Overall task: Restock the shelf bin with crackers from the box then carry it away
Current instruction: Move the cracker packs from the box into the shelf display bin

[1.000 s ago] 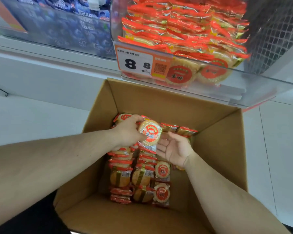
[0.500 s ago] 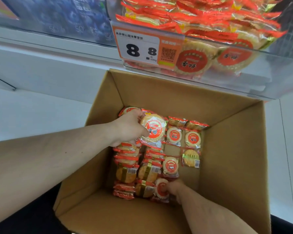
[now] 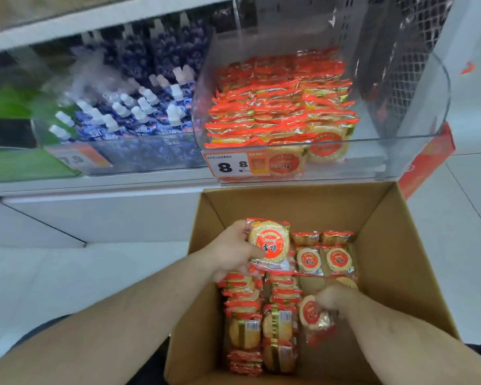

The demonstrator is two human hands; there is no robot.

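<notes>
White floor tiles (image 3: 67, 273) and a pale shelf base surround an open cardboard box (image 3: 395, 259) standing on the floor below a store shelf.

Inside the box, the left hand (image 3: 231, 252) holds a small stack of cracker packs (image 3: 270, 245), thumb across the front of the top pack and fingers curled behind; the stack is lifted above the packs underneath. To its right and nearer the person, the right hand (image 3: 332, 298) is blurred, its fingers curled round a single pack (image 3: 310, 312) with the round red label facing up, low in the box.

Below the left hand run two rows of packs standing on edge (image 3: 261, 323), reaching toward the near wall of the box. Beyond the right hand, flat packs (image 3: 324, 259) lie along the far wall, labels up.

Above and beyond both hands, the clear shelf bin (image 3: 417, 143) holds many more of the same crackers (image 3: 278, 112) in its left part. A price tag (image 3: 228, 165) reading 8.8 sits on its front. Left of that bin, another clear bin holds blue pouches with white caps (image 3: 134, 112).
</notes>
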